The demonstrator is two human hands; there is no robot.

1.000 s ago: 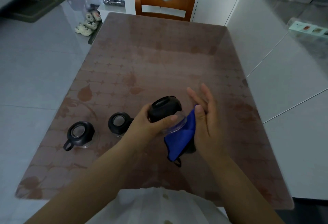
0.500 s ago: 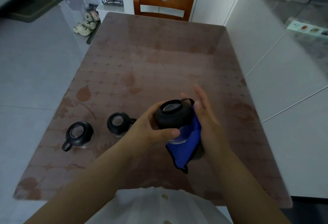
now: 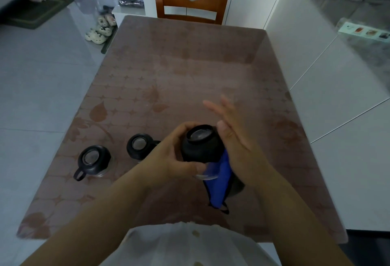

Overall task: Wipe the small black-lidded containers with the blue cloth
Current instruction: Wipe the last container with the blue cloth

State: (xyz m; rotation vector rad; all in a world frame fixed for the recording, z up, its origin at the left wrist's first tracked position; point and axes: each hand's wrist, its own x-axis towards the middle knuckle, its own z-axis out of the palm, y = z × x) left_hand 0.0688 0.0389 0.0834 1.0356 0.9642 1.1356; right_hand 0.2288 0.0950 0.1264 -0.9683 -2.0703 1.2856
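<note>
A: Status?

B: The left hand (image 3: 168, 158) is clenched round the small clear-bodied container with the domed black lid (image 3: 201, 146). Fingers wrap the lid and the thumb lies on the clear wall. It is held lid-up in the air over the near part of the glossy brown leaf-patterned table (image 3: 190, 75).

A: Right side?

B: The right hand (image 3: 238, 145) is flat with straight fingers and grasps nothing. The palm presses the blue cloth (image 3: 219, 183) against the container's right side. The cloth's loose end hangs below.

A: How to wipe well?

B: My read: rotate the container with the left hand against the cloth so the whole circumference gets covered. Use light pressure. The clear wall looks smooth and hard, so it's probably slippery. Fingers mask part of the lid, so that area needs a re-grip.

A: Materials?

B: The lid is matte black and rounded, with a round grey inset on top. Can't tell if that's mesh or a window. The cloth looks thin and soft, with dark trim at its lower end.

A: The others?

B: The loop-tabbed container (image 3: 94, 160) and the neighbouring container (image 3: 140, 146) stand on the table to the left, apart from each other. Can't tell if they've been wiped.
</note>
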